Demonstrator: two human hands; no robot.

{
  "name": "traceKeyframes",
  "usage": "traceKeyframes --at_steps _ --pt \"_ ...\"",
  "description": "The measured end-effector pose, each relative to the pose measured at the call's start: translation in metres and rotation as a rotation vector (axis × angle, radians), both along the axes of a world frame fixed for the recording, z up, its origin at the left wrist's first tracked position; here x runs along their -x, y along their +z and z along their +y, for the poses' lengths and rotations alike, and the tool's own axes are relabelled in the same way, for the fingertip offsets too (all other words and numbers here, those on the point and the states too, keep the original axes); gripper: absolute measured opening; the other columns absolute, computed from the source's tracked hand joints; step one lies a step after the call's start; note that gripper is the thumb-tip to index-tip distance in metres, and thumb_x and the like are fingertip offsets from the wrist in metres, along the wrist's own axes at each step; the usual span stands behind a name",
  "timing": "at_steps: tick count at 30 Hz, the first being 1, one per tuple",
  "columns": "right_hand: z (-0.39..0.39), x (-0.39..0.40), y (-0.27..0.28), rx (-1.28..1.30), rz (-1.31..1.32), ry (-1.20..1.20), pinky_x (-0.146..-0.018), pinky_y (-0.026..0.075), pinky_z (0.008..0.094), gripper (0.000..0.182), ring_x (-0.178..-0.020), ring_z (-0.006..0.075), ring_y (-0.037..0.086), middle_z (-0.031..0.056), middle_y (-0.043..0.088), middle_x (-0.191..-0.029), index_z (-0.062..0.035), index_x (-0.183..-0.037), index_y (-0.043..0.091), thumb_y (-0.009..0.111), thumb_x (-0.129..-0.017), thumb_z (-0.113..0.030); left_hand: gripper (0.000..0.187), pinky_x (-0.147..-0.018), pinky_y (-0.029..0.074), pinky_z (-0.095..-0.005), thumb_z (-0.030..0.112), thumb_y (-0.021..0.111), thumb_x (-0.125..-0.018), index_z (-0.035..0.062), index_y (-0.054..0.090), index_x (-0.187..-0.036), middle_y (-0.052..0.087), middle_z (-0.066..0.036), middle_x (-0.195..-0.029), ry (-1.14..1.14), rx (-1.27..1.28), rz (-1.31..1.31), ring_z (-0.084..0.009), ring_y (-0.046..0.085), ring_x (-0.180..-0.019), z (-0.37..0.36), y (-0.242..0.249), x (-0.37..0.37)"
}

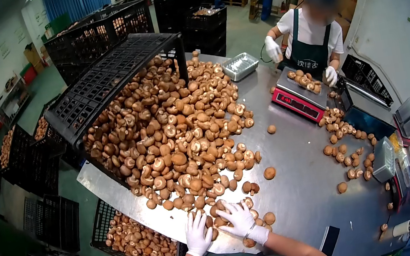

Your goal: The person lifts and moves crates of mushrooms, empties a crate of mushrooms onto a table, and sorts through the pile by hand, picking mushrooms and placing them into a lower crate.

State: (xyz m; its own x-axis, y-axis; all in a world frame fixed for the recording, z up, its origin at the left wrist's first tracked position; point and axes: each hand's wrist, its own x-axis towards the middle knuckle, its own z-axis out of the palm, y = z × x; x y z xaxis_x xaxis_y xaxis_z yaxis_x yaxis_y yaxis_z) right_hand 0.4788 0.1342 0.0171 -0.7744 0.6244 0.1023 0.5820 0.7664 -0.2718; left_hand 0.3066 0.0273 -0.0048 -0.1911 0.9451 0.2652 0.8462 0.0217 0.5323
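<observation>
A large heap of brown shiitake mushrooms [185,137] spills from a tipped black plastic crate [113,81] onto the metal table [293,184]. At the heap's near edge, my left hand [198,233] wears a white glove and lies with its fingers stretched forward beside a few mushrooms. My right hand [240,221], also gloved, has its fingers spread over several mushrooms close to the left one. What lies beneath both palms is hidden. Loose mushrooms [269,218] sit just right of my right hand.
Across the table a co-worker [309,40] stands at a red scale [298,104] bearing mushrooms. A wrapped tray [241,66] lies at the back. Scattered mushrooms [347,150] and plastic trays [384,159] occupy the right side. Below left stands a full crate [102,221].
</observation>
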Motion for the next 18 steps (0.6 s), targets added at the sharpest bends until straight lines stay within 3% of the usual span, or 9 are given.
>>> traceKeyframes --at_steps 6,11,18 --pt "0.000 -0.001 -0.006 -0.011 0.035 0.015 -0.100 0.030 0.0568 0.060 -0.122 0.0281 0.045 0.0104 0.035 -0.145 -0.0255 -0.132 0.048 0.061 -0.079 -0.051 0.056 -0.107 0.024 -0.0499 0.026 0.061 -0.079 0.0077 0.049 -0.131 0.042 -0.014 -0.139 -0.005 -0.011 -0.030 -0.0405 0.030 -0.132 0.000 -0.004 0.001" --pt "0.000 0.000 -0.005 0.022 -0.006 0.014 -0.099 0.028 0.0629 0.061 -0.123 0.0293 0.043 0.0125 0.034 -0.145 -0.0226 -0.134 0.045 0.056 -0.083 -0.053 0.055 -0.107 0.023 -0.0505 0.025 0.059 -0.079 0.0050 0.049 -0.130 0.044 -0.017 -0.137 -0.007 -0.020 -0.063 -0.0422 0.031 -0.131 0.001 -0.009 0.001" --pt "-0.001 0.001 -0.005 0.015 0.024 0.005 -0.098 0.030 0.0571 0.062 -0.122 0.0279 0.045 0.0120 0.036 -0.144 -0.0239 -0.134 0.045 0.059 -0.081 -0.052 0.052 -0.106 0.024 -0.0536 0.025 0.058 -0.080 0.0026 0.051 -0.126 0.044 -0.019 -0.137 0.002 -0.025 -0.050 -0.0453 0.031 -0.130 0.001 -0.009 0.000"
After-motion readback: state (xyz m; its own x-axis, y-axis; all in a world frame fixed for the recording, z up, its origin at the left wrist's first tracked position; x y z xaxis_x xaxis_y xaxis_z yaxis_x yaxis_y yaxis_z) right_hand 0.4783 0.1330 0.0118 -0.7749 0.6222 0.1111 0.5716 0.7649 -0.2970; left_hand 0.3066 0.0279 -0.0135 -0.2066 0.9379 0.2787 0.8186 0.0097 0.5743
